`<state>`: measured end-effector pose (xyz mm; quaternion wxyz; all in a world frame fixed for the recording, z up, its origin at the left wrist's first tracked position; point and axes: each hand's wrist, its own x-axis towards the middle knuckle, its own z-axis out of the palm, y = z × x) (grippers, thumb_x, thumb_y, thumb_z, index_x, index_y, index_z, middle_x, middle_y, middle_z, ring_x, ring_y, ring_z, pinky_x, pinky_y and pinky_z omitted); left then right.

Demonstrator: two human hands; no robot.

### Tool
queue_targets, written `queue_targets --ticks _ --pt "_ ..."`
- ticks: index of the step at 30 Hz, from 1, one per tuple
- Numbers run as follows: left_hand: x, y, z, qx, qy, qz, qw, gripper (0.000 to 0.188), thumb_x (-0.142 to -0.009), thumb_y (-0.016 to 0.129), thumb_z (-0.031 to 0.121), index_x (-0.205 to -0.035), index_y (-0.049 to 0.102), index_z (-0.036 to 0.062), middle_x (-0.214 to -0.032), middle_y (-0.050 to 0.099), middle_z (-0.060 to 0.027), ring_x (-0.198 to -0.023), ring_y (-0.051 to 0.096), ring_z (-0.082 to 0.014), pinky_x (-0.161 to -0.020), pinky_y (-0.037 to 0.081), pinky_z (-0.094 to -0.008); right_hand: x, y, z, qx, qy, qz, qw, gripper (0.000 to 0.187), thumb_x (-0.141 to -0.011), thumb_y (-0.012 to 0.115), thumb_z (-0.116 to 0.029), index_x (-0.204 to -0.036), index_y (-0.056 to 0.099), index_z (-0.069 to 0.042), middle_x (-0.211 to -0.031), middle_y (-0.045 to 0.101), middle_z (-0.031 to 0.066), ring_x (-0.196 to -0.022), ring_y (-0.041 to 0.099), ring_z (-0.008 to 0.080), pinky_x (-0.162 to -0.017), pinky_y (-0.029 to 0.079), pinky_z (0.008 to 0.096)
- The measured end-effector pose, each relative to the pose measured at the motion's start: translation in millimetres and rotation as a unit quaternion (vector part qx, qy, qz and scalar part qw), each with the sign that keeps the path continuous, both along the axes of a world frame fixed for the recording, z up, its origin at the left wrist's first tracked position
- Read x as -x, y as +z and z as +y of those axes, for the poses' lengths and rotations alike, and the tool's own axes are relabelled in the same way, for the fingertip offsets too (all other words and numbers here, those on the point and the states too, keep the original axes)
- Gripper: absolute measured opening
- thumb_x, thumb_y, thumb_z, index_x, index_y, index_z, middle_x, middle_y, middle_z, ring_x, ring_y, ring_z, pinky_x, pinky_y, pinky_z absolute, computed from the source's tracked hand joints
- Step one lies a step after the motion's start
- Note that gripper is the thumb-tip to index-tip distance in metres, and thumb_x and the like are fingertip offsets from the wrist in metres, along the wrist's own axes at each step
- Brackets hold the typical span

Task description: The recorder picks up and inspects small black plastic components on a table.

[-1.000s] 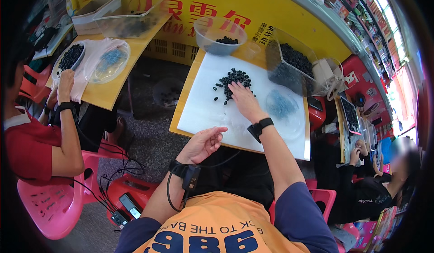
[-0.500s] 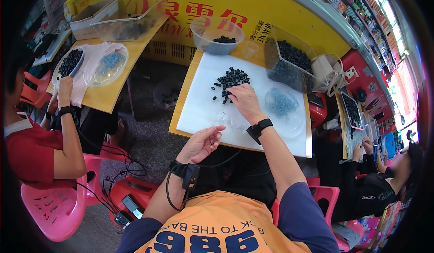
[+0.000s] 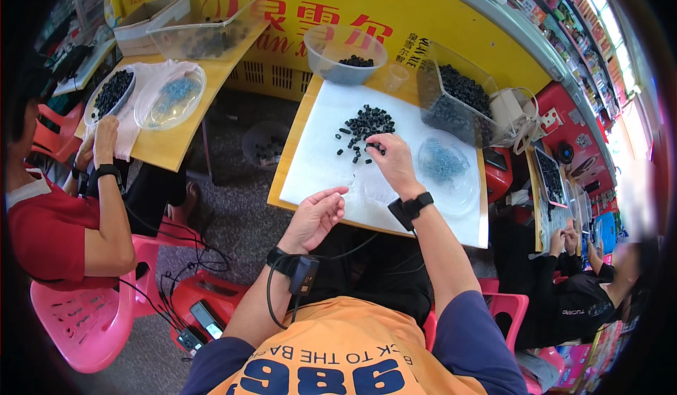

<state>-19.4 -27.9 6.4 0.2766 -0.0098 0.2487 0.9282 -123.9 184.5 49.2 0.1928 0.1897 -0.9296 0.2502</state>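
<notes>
My right hand [image 3: 395,166] is above the near edge of a loose pile of small black cylindrical pieces [image 3: 367,122] on a white sheet [image 3: 317,155]. Its thumb and forefinger are closed on one small black piece [image 3: 374,147]. Nearer to me, my left hand [image 3: 315,219] hovers by the sheet's front edge, palm turned inward, fingers curled and thumb against the forefinger. Whatever it may hold is too small to make out. Right of my right hand, a round clear lid [image 3: 462,196] holds a heap of tiny bluish clear bits [image 3: 442,161].
Behind the pile stand a round clear tub [image 3: 345,70], a small clear cup [image 3: 397,77] and a clear bin [image 3: 457,109] of black pieces. A white appliance-like object [image 3: 509,113] sits right of it. Co-workers sit at tables left and right. Cables run from my wrists.
My right hand has drawn back slightly from the pile, a black piece now between its fingertips. The left hand's fingers have closed together. The whole view has shifted a little.
</notes>
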Motion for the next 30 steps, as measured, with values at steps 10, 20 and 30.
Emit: queue_targets --ticks 10,20,30 --pt "-8 14 20 0.112 0.121 0.031 0.986 0.027 -0.090 0.064 0.002 -0.117 0.062 -0.0028 -0.107 0.067 -0.0111 -0.095 0.066 -0.0161 -0.087 0.055 -0.0274 -115 -1 -42 0.512 0.018 -0.281 0.812 0.017 -0.086 0.070 -0.009 -0.101 0.069 0.000 -0.091 0.068 0.0012 -0.080 0.059 0.0059 -0.073 0.048 0.0220" --pt "-9 8 22 0.163 0.073 0.072 0.981 0.027 -0.086 0.067 -0.002 -0.113 0.064 -0.0029 -0.101 0.068 -0.0096 -0.089 0.065 -0.0126 -0.083 0.053 -0.0241 -129 17 -27 0.306 -0.027 -0.180 0.935 0.017 -0.081 0.072 -0.009 -0.096 0.070 -0.001 -0.082 0.068 0.0074 -0.072 0.061 0.0110 -0.067 0.050 0.0242" --pt "-13 5 22 0.264 0.065 0.150 0.951 0.022 -0.084 0.071 -0.001 -0.105 0.069 -0.0002 -0.097 0.067 -0.0037 -0.085 0.061 -0.0074 -0.077 0.051 -0.0199 -129 6 -13 0.473 -0.013 -0.366 0.801 0.011 -0.083 0.069 -0.008 -0.088 0.071 0.002 -0.081 0.068 0.0021 -0.074 0.058 0.0063 -0.068 0.048 0.0217"
